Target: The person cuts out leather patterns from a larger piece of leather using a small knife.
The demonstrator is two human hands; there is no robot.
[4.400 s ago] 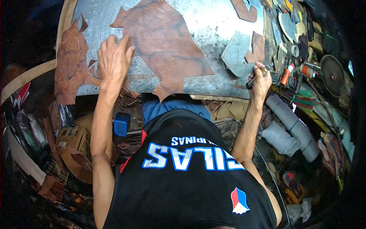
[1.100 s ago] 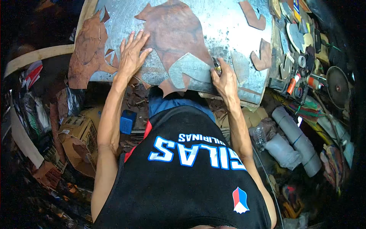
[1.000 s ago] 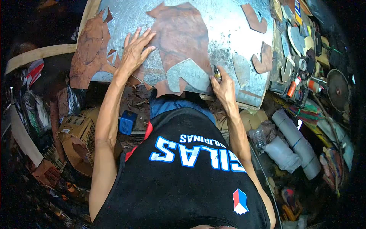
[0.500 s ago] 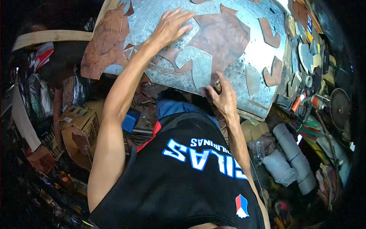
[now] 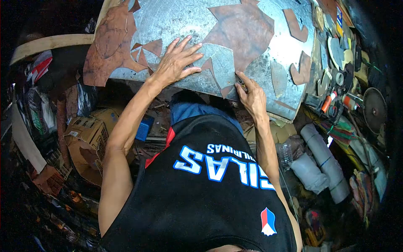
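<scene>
My left hand (image 5: pixel 178 63) lies with its fingers spread over the near part of a metal-topped work surface (image 5: pixel 172 19). Beside its fingertips is a flat grey cut-out piece (image 5: pixel 222 59), partly hidden by the hand. A large brown leather piece (image 5: pixel 245 31) with a jagged outline extends beyond and to the right of the grey piece. My right hand (image 5: pixel 252 92) is at the grey piece's lower right edge, thumb and forefinger bent close together. Something small and dark shows between them, too hidden to name. Brown scraps (image 5: pixel 214 73) show below the grey piece.
A larger brown leather sheet (image 5: pixel 107 46) overhangs the surface at left. Curved brown cut-outs (image 5: pixel 300 71) lie at right, near a crowded side area with tape rolls (image 5: pixel 339 78) and an orange tube (image 5: pixel 328 103). Below are a cardboard box (image 5: pixel 86 136) and a grey roll (image 5: pixel 323 159).
My left hand has come down from above the far side and now rests nearer me on the surface. My right hand has moved slightly right, along the grey piece's edge.
</scene>
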